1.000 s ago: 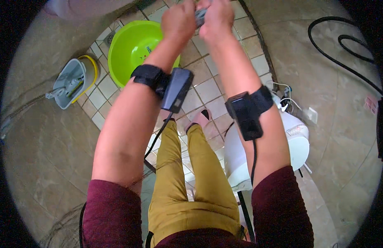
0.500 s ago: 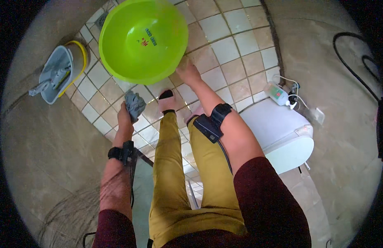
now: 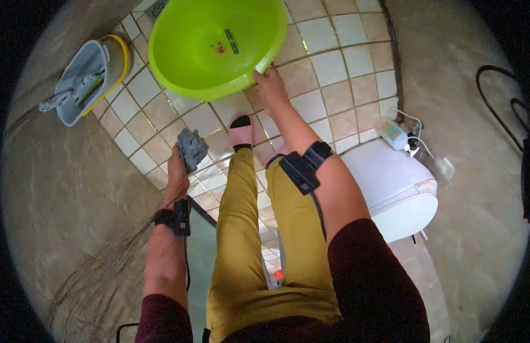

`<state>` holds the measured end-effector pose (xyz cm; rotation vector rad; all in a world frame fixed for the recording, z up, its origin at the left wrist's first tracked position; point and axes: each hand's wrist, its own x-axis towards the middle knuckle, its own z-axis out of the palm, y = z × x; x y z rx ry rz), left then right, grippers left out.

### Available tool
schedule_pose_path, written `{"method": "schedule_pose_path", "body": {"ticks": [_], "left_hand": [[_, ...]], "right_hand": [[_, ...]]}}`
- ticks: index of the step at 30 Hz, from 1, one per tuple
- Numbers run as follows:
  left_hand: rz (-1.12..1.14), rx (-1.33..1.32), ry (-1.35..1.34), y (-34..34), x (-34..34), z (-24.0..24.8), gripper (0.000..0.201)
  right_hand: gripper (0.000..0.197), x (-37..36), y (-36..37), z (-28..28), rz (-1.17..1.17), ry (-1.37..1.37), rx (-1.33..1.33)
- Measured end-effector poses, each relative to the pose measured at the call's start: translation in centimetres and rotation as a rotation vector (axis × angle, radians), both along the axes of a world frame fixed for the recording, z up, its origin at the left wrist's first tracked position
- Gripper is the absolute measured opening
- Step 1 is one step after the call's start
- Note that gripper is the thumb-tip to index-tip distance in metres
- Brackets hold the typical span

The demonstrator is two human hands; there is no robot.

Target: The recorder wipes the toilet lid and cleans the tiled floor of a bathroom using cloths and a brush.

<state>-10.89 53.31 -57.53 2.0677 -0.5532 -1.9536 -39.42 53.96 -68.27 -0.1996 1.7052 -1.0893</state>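
A large lime-green basin (image 3: 219, 74) with a small printed mark inside is at the far side of the tiled floor, its top cut off by the frame. My right hand (image 3: 271, 90) grips the basin's near right rim, thumb over the edge and the other fingers mostly hidden behind it. Lower and to the left, my left hand (image 3: 176, 171) is closed around a crumpled wet-looking grey cloth (image 3: 192, 150). The cloth is held apart from the basin, to the left of my legs.
A grey bucket (image 3: 76, 80) with a yellow rim band and items inside stands by the left wall. At right, a pump bottle (image 3: 392, 134) and cable rest on a white toilet (image 3: 391, 177). A floor drain (image 3: 157, 8) lies beyond the basin. Pink slippers (image 3: 240, 132) are on my feet.
The basin sits higher and further right in view, and my right hand's thumb now shows over its rim. The left hand still holds the cloth; the whole view has shifted slightly.
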Motion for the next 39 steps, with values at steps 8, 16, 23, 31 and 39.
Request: {"method": "schedule_pose_path", "body": {"ticks": [8, 16, 23, 31, 39], "left_hand": [[-0.042, 0.02, 0.234, -0.3, 1.0, 1.4, 0.048], [-0.197, 0.084, -0.044, -1.7, -2.3, 6.3, 0.045], [-0.411, 0.055, -0.079, -4.0, -1.7, 3.9, 0.046], [-0.288, 0.091, 0.182, 2.1, -16.7, -3.3, 0.048], [-0.395, 0.074, -0.218, -0.2, -16.9, 0.5, 0.049]], "right_hand": [[0.021, -4.7, 1.0, 13.2, -0.383, -0.112, 0.073], [0.032, -12.9, 13.9, 18.4, -0.796, -0.187, 0.04], [0.04, -20.5, 20.0, 12.2, -0.986, -0.292, -0.181], [0.037, -48.0, 34.8, 7.0, -0.042, 0.597, 0.122], [0.037, -29.7, 30.9, -3.9, -0.55, 0.113, 0.131]]}}
